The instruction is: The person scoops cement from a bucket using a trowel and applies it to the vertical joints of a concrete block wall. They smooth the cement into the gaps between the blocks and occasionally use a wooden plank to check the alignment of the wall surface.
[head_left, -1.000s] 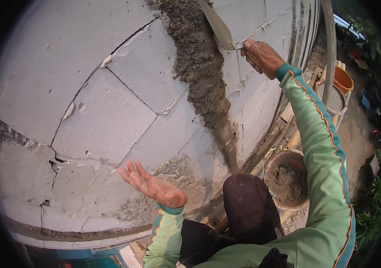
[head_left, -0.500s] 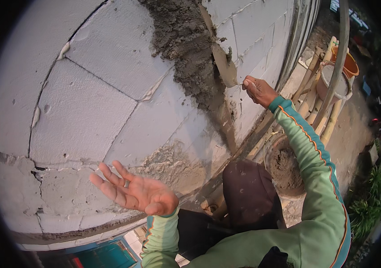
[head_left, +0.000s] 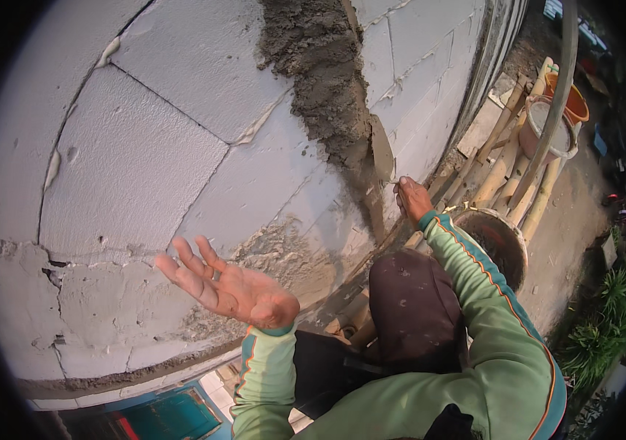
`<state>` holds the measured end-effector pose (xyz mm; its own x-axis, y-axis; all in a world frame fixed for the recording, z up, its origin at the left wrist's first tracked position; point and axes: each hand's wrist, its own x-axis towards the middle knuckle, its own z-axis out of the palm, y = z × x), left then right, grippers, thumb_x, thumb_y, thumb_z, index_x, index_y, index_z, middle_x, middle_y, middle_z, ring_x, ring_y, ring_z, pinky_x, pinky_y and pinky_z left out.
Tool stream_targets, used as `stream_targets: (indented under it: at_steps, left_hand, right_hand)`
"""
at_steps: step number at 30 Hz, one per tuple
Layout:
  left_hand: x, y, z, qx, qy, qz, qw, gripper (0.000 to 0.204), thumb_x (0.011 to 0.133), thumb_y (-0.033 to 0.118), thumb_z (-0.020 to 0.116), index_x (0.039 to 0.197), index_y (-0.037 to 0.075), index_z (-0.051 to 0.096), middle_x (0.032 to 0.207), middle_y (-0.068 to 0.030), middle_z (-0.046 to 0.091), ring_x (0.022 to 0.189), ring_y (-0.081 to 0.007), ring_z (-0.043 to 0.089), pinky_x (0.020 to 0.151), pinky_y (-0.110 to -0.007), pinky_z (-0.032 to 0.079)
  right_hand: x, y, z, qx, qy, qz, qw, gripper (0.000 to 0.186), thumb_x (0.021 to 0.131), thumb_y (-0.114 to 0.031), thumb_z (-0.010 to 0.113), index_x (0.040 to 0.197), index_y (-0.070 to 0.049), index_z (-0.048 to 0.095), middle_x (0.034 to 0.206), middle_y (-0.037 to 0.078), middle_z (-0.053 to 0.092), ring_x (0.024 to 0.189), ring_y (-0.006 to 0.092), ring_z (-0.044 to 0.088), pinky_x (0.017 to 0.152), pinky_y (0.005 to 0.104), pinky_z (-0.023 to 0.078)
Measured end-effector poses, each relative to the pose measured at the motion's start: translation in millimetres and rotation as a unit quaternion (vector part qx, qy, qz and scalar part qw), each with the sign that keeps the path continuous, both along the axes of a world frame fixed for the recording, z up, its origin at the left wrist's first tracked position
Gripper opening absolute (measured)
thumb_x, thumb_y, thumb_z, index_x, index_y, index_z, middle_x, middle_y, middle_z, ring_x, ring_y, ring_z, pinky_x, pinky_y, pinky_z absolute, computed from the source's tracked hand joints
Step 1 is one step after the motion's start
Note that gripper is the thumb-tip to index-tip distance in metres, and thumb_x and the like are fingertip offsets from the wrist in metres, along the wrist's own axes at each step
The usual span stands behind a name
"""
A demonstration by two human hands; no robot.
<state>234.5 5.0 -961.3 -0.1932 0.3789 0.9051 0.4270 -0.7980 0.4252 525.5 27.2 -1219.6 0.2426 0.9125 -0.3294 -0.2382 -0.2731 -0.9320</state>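
Note:
My right hand (head_left: pixel 412 198) is closed round the handle of a trowel (head_left: pixel 382 149), whose flat blade lies against the lower right edge of a strip of wet grey mortar (head_left: pixel 320 88). The mortar runs down the wall of large pale blocks (head_left: pixel 137 158), thick and rough at the top, thinner and smoother near the trowel. Lower left, my left hand (head_left: pixel 228 290) is held palm up with its fingers spread, nothing in it, in front of the wall's rough grey base.
Beside my right forearm stands a bucket of mortar (head_left: pixel 495 242), partly hidden by the sleeve. Farther right, a pinkish bucket (head_left: pixel 547 128) and an orange bucket (head_left: pixel 571 106) stand by bamboo poles (head_left: pixel 500 172). Green plants (head_left: pixel 602 334) grow at the right edge.
My right hand has moved down and slightly left with the trowel, along the mortar's edge. My left hand has risen a little, still spread. More of the bucket's rim now shows.

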Motion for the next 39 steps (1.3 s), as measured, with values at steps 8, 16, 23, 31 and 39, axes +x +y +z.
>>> stream_targets:
  at_steps: [8, 16, 23, 31, 39]
  left_hand:
    - [-27.2, 11.2, -7.8, -0.017, 0.03, 0.033, 0.999, 0.104, 0.092, 0.079, 0.041, 0.158, 0.001, 0.023, 0.166, -0.028, 0.009, 0.15, -0.042, 0.029, 0.119, -0.062, 0.027]
    - [-35.7, -1.6, 11.1, -0.018, -0.051, 0.061, 0.997, 0.107, 0.089, 0.083, 0.042, 0.155, 0.0, 0.026, 0.164, -0.026, 0.017, 0.147, -0.0441, 0.032, 0.117, -0.062, 0.033]
    - [-45.3, -11.8, 23.4, 0.027, -0.051, 0.066, 0.996, 0.105, 0.089, 0.082, 0.044, 0.152, -0.001, 0.03, 0.163, -0.0223, 0.022, 0.146, -0.0456, 0.033, 0.117, -0.061, 0.033]
    - [-61.8, -16.8, 22.8, 0.014, -0.035, 0.066, 0.997, 0.105, 0.09, 0.079, 0.047, 0.155, -0.001, 0.026, 0.163, -0.0218, 0.023, 0.146, -0.0443, 0.033, 0.117, -0.061, 0.034]
    - [-63.5, -10.1, 17.4, -0.019, -0.029, 0.043, 0.998, 0.103, 0.091, 0.076, 0.049, 0.154, -0.002, 0.028, 0.163, -0.0226, 0.024, 0.146, -0.0428, 0.035, 0.116, -0.059, 0.034]
  right_hand:
    - [-41.3, -18.4, 197.1, 0.29, -0.248, -0.075, 0.921, 0.032, 0.107, -0.031, 0.051, 0.118, -0.001, 0.053, 0.067, 0.003, 0.055, 0.054, 0.0119, 0.053, 0.054, 0.0302, 0.044]
    - [-58.2, 11.6, 265.2, 0.261, -0.485, -0.033, 0.834, 0.023, 0.103, -0.022, 0.057, 0.104, -0.001, 0.046, 0.074, 0.027, 0.058, 0.068, 0.0511, 0.056, 0.057, 0.0518, 0.043]
    - [-79.7, 5.9, 137.3, 0.203, -0.46, -0.006, 0.864, 0.021, 0.101, -0.019, 0.057, 0.106, -0.003, 0.045, 0.079, 0.029, 0.06, 0.077, 0.0551, 0.057, 0.063, 0.0587, 0.043]
    - [-78.3, 15.7, 47.8, 0.21, -0.384, 0.015, 0.899, 0.029, 0.102, -0.024, 0.057, 0.119, -0.002, 0.048, 0.087, 0.032, 0.064, 0.087, 0.0554, 0.06, 0.069, 0.0573, 0.046]
    - [-83.6, 8.8, -69.5, 0.174, -0.349, 0.063, 0.919, 0.035, 0.104, -0.035, 0.052, 0.12, -0.004, 0.05, 0.084, 0.031, 0.063, 0.082, 0.0562, 0.06, 0.071, 0.0568, 0.047]
